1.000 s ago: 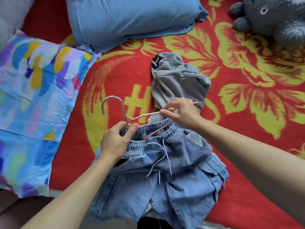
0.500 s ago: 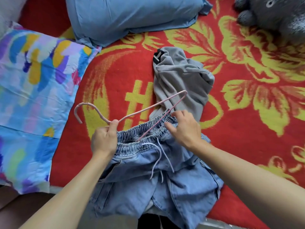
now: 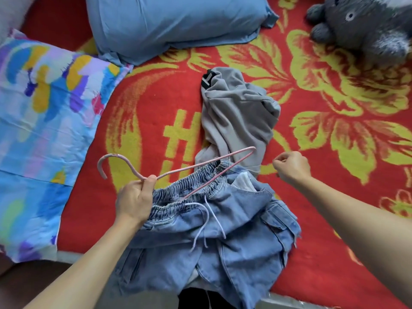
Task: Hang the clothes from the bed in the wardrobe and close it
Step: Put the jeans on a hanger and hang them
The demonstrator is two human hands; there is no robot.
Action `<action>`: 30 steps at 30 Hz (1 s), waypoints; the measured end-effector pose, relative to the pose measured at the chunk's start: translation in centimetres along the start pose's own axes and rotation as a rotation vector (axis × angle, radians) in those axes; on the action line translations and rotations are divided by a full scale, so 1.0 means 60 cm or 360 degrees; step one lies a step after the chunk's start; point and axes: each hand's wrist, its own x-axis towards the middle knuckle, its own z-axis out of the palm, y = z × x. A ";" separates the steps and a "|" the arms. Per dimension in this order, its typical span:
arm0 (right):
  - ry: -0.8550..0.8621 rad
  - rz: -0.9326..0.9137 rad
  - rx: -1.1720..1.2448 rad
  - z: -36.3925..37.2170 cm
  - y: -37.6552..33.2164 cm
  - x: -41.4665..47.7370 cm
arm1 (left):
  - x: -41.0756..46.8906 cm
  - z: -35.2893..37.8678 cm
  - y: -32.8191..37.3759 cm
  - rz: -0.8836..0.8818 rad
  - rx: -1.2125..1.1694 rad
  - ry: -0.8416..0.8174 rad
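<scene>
Blue denim shorts with a white drawstring lie at the near edge of the red bed. A pink hanger is partly slid into their elastic waistband, its hook pointing left. My left hand grips the hanger at the base of its hook, beside the waistband. My right hand hovers to the right of the shorts, fingers curled, holding nothing I can see. A crumpled grey garment lies just beyond the shorts.
A red and yellow flowered blanket covers the bed. A blue pillow lies at the back, a multicoloured pillow at the left, and a grey plush toy at the top right.
My right hand has let go of the waistband and moved off to the right. The hanger's far arm now sits inside the waistband, and my left hand holds it a little higher.
</scene>
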 end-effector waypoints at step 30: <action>0.0138 -0.1326 -0.0407 -0.032 -0.107 -0.154 | -0.021 0.069 0.059 0.0635 0.0516 -0.0054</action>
